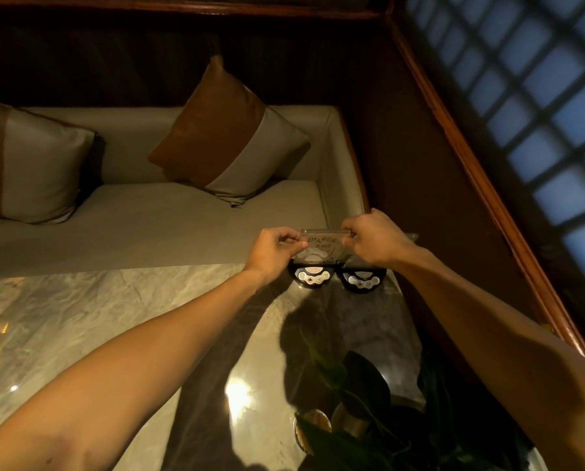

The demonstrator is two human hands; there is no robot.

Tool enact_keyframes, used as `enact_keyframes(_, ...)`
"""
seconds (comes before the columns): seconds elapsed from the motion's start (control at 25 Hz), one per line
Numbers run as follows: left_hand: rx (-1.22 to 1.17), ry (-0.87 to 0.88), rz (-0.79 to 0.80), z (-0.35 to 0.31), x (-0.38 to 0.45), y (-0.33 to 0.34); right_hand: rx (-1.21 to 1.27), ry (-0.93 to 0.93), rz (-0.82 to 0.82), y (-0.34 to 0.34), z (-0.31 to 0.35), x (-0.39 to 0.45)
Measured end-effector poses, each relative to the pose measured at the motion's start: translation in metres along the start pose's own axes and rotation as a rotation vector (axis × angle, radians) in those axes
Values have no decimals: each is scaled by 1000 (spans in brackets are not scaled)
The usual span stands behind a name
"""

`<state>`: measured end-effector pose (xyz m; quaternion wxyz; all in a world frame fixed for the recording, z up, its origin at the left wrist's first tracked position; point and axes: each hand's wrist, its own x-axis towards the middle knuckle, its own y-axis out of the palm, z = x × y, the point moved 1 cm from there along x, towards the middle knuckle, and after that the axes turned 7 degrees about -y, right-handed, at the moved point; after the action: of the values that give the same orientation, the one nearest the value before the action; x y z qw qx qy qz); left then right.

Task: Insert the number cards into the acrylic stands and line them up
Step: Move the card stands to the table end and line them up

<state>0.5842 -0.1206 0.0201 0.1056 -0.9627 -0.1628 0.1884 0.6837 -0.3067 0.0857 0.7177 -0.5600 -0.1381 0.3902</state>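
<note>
We pinch the stand at both top corners, left hand and right hand, to keep it upright for lining up

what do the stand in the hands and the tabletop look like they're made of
Stand: clear acrylic or similar plastic, glossy; the printed card shows through it and its top edge catches light. Tabletop: polished marble or marble-look stone, pale with grey veining and bright lamp reflections; real stone or veneer cannot be told.
</note>
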Motion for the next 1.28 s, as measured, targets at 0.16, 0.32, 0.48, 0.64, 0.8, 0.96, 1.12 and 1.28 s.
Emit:
enact_keyframes(0.16, 33, 29, 19, 3, 2, 1, 34, 21, 4, 0, 0, -3)
enact_keyframes(0.32, 32, 24, 26, 7, 3, -4, 52, 53, 24, 4, 4, -1)
enact_keyframes(0.48, 29, 17, 24, 9, 3, -3, 66, 61, 29, 4, 6, -2)
enact_keyframes(0.64, 80, 36, 55, 9, 5, 0, 55, 60, 39, -1, 4, -3)
enact_keyframes(0.8, 79, 24, 44, 12, 5, 1, 48, 62, 55, -3, 5, -4)
enact_keyframes(0.96, 113, 29, 40, 8, 3, 1, 77, 81, 39, 3, 3, -4)
enact_keyframes(1.12, 117, 0, 64, 3, 0, 1, 61, 71, 43, -1, 6, -5)
enact_keyframes(1.28, 168, -12, 90, -3, -9, -17, -64, 76, 38, -9, 16, -9)
